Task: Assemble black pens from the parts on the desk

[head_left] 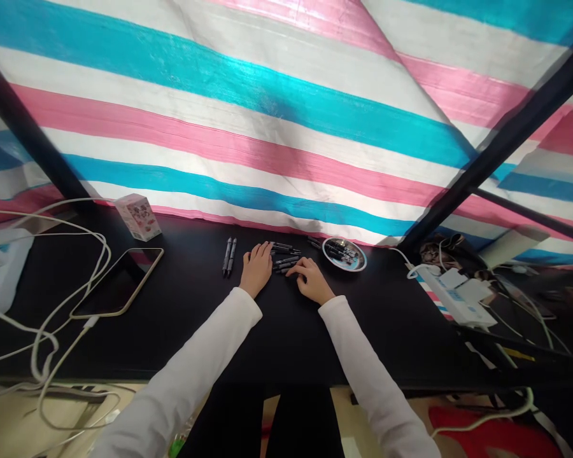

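Observation:
A small group of dark pens [285, 261] lies on the black table between my hands. My left hand [256, 268] rests palm down at their left ends, its fingers loosely bent and touching or very near them. At the right side, my right hand [311, 280] reaches its index fingertip to the lower pens, with a gap showing between finger and thumb; neither hand visibly grips a pen. Two pens [230, 256] lie side by side, left of my left hand. Beyond my right hand stands a shallow metal bowl [361, 261] holding several pens. My fingers hide some pen ends.
A phone [117, 283] on a white cable and a small pink box [138, 217] are on the left. Power strips [463, 299] and tangled cables lie at right. A striped sheet [248, 140] hangs behind the black table [286, 343], between dark frame posts.

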Motion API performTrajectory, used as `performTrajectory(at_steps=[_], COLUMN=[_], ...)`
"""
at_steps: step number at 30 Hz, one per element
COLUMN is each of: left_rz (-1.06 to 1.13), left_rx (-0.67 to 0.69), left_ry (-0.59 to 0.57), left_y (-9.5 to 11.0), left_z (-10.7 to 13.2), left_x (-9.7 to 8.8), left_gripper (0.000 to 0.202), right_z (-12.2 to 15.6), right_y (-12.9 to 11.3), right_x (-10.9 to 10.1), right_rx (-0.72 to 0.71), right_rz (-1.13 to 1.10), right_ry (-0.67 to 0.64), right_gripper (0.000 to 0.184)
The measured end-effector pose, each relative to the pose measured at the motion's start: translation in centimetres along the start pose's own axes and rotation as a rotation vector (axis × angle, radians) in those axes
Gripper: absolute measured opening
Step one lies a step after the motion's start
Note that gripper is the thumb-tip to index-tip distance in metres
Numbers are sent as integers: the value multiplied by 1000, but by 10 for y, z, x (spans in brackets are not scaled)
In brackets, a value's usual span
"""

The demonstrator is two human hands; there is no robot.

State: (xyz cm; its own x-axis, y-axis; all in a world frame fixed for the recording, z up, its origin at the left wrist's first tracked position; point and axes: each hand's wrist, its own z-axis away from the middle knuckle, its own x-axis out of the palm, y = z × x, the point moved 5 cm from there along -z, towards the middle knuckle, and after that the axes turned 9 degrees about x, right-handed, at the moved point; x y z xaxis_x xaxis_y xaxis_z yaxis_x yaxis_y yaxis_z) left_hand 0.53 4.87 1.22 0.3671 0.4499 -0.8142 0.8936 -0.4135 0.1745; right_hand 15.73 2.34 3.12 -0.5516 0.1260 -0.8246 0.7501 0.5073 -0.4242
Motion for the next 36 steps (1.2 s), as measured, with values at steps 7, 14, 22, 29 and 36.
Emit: performTrajectory(at_steps=[7, 14, 22, 29, 36], left_rz=[21, -33, -167, -105, 98], left_rx=[62, -112, -186, -130, 168], left_ry=[-47, 1, -16, 16, 5], left_y=[-3, -11, -17, -9, 19], left_z=[-4, -3, 0, -2, -8], left_x=[8, -1, -4, -11, -20], left_gripper=[41, 31, 27, 34, 37], right_z=[0, 0, 0, -2, -1], right_y=[3, 6, 10, 12, 12], right_x=[-7, -6, -6, -6, -15], right_rx=[11, 16, 28, 44, 156], right_rz=[11, 13, -12, -4, -134], right_ry=[51, 69, 85, 112, 226], right_gripper=[33, 31, 32, 29, 35])
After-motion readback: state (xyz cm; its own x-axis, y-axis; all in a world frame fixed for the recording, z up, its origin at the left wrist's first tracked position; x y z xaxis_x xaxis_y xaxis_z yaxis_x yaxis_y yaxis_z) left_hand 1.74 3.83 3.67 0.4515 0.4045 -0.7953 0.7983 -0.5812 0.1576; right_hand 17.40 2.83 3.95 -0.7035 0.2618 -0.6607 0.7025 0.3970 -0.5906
